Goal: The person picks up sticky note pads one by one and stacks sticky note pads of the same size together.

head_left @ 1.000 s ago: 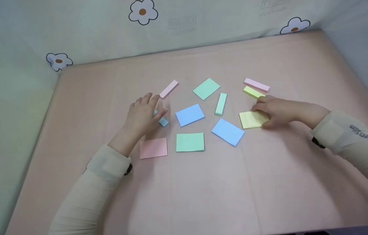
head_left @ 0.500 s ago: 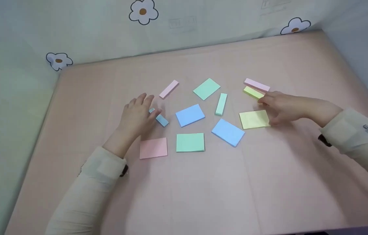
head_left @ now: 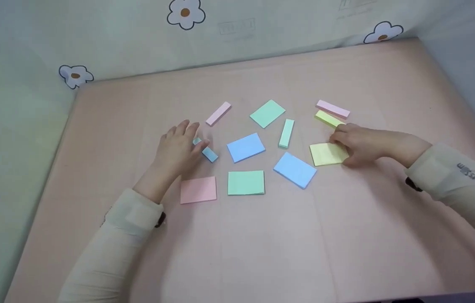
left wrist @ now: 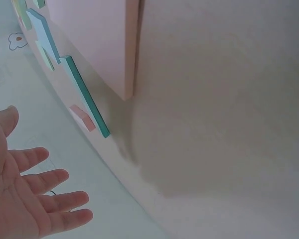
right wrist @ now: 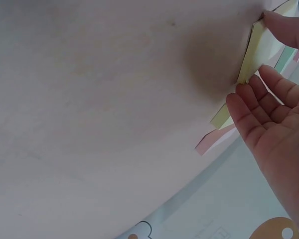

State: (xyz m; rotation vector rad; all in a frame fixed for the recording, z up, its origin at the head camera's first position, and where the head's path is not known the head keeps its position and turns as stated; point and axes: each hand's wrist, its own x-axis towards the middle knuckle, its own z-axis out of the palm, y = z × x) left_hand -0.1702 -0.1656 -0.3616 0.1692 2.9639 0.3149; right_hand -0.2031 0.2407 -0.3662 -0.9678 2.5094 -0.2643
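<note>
The yellow pad (head_left: 325, 154) lies flat on the desk (head_left: 262, 244), its long side going left to right in the head view. The right hand (head_left: 363, 144) is nearer, at the pad's right end, thumb and fingers holding the two long edges. A yellow strip (head_left: 327, 118) lies just past them. Well apart, the left hand (head_left: 173, 150) is spread, holding nothing, by a blue strip (head_left: 210, 154).

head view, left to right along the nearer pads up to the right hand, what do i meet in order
pink pad → green pad → blue pad → yellow pad → right hand
</note>
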